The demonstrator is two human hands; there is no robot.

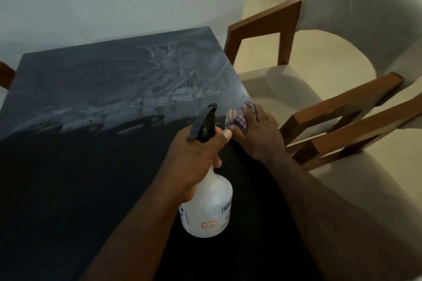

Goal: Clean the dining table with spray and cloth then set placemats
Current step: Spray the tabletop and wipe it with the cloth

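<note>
The dark dining table [80, 166] fills the left and middle of the head view, with pale wet smears across its far half. My left hand [194, 155] grips the neck of a white spray bottle [207, 207] with a black trigger head, held above the table. My right hand [258, 132] presses a checked purple and white cloth [239, 116] flat on the table near its right edge. No placemats are in view.
Two wooden chairs with beige upholstery [342, 57] stand close along the table's right side on a cream tiled floor. A white wall runs behind the table's far edge. Another chair's wooden corner [5, 74] shows at far left.
</note>
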